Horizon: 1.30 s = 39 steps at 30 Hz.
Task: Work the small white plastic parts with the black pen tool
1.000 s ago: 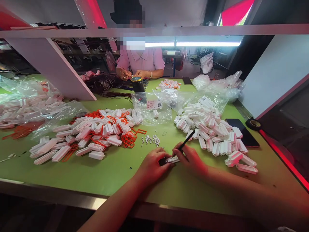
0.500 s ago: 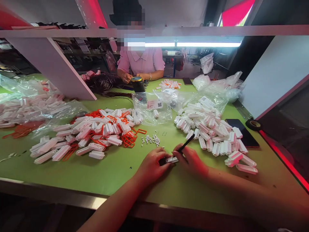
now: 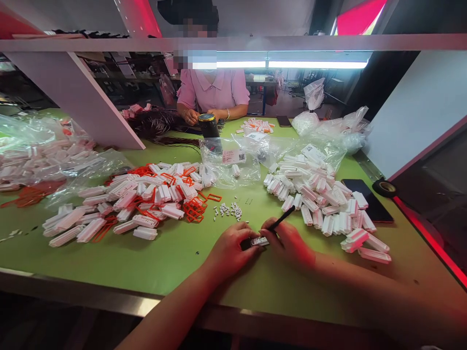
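Between thumb and fingers, my left hand (image 3: 229, 250) grips a white connector housing (image 3: 260, 241) with a row of holes on its upper face. My right hand (image 3: 290, 243) is closed around a thin black pen-like tool (image 3: 281, 218), its lower end hidden by the fingers at the housing. Just beyond my left hand lies a small heap of tiny white plugs (image 3: 235, 212). A pile of white housings (image 3: 321, 194) spreads to the right of my hands. To the left, more white housings (image 3: 127, 194) are mixed with orange-red rectangular seals (image 3: 194, 209).
Clear plastic bags (image 3: 251, 170) with labels lie past the plugs. A dark phone (image 3: 375, 206) and a black tape roll (image 3: 384, 187) sit at the right edge. Across the green table (image 3: 146, 267), a person in a pink shirt (image 3: 213, 92) works behind a dark can (image 3: 208, 127).
Both hands stay nearly still, holding the housing and the tool in the same place. The camera view has shifted very slightly.
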Each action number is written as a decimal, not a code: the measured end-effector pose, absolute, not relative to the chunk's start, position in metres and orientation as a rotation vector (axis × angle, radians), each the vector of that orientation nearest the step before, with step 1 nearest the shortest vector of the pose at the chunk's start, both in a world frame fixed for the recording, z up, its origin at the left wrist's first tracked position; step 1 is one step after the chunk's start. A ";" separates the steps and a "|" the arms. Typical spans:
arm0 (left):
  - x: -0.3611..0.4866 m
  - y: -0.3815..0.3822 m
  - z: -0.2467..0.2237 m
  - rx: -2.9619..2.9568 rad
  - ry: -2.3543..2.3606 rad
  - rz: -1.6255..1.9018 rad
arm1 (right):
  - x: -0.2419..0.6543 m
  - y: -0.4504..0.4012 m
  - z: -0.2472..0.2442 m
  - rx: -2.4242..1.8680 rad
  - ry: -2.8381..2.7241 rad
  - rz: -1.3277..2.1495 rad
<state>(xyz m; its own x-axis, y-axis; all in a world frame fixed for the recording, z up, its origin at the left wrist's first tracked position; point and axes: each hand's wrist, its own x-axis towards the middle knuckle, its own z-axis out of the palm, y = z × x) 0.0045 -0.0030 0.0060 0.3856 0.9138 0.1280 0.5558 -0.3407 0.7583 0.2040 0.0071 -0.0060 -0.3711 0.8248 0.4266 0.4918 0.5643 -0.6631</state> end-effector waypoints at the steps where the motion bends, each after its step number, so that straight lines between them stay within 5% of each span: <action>1: 0.005 -0.003 0.006 2.019 1.257 0.737 | 0.204 0.007 -0.006 -1.047 -2.050 0.553; 39: 0.005 -0.004 0.006 2.001 1.233 0.755 | 0.203 0.005 -0.004 -0.929 -2.126 0.405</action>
